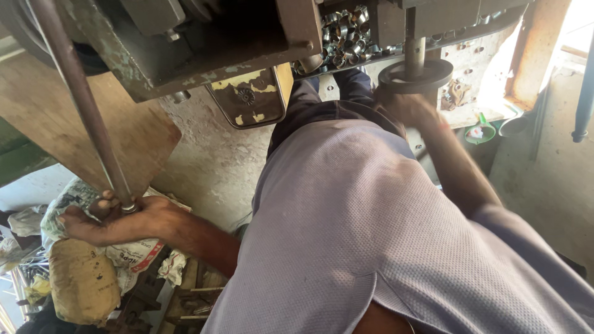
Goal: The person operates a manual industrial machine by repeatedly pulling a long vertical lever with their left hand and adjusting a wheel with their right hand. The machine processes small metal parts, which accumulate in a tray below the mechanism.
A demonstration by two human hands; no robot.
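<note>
You have one long steel rod (80, 102) and one dark round handwheel (416, 75). The rod is dull, brownish and slanted, running down from the machine's (204, 43) top left. Your left hand (114, 219) is clenched round its lower end. Your right hand (405, 106) is blurred just under the wheel; I cannot tell its grip.

Your left hand (114, 222) is low and out to your side, palm up. Its fingers (102, 201) are curled tight around something thin. That arm is bare and bent at the elbow, close to your body. Your right hand (405, 108) is up high and far in front of you. It looks blurry, so its fingers are hard to see. Your right arm is stretched out almost straight.
</note>
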